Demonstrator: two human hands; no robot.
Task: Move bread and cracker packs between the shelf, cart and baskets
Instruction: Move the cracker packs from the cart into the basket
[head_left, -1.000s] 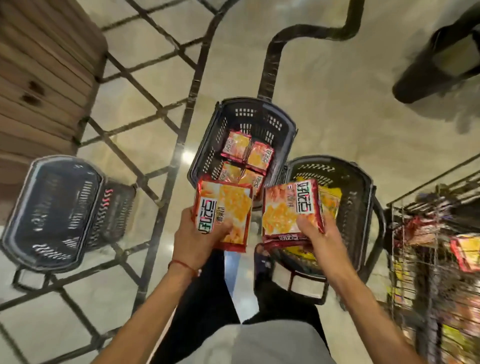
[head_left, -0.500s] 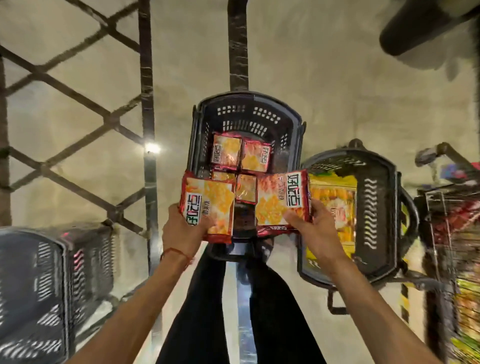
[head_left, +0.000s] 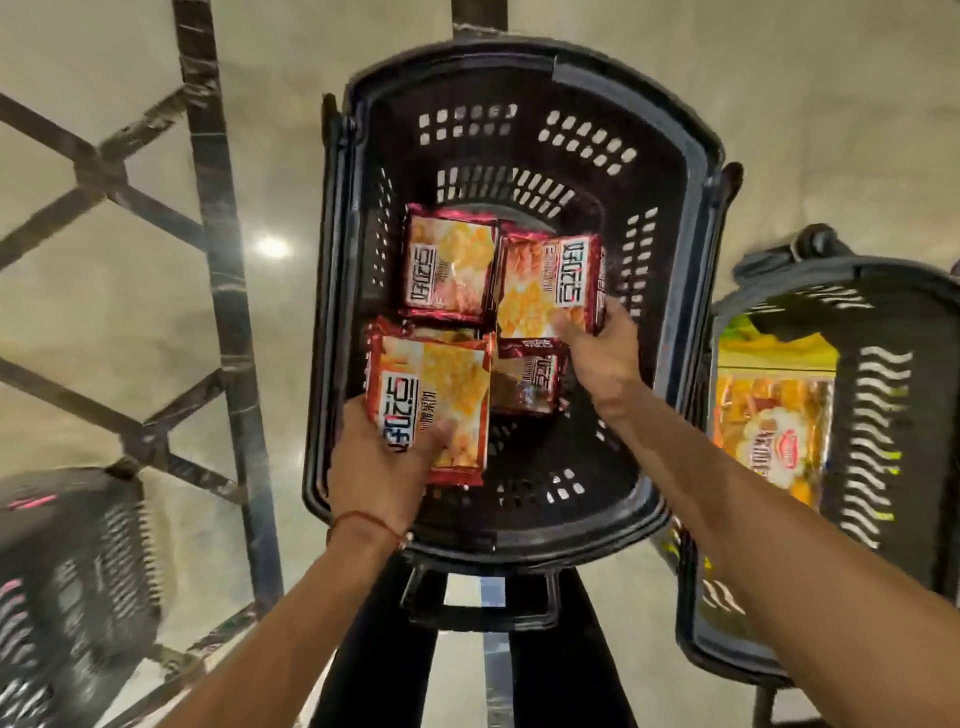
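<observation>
1. Head view: big black perforated plastic basket (head_left: 691, 171) sits right under both sets of fingers, so I'd guess both packs are going in there.
2. Red-and-orange foil cracker pack (head_left: 441, 384) is pinched at its near edge by the left hand (head_left: 379, 467), thumb on top, held flat, ready to lay down.
3. Matching second cracker pack (head_left: 545, 286) is gripped at its near corner by the right hand (head_left: 602, 353), just past a dark loose pack (head_left: 530, 384) lying under those fingertips.
4. Another loose pack (head_left: 449, 265) lies beyond the left fingers.
</observation>
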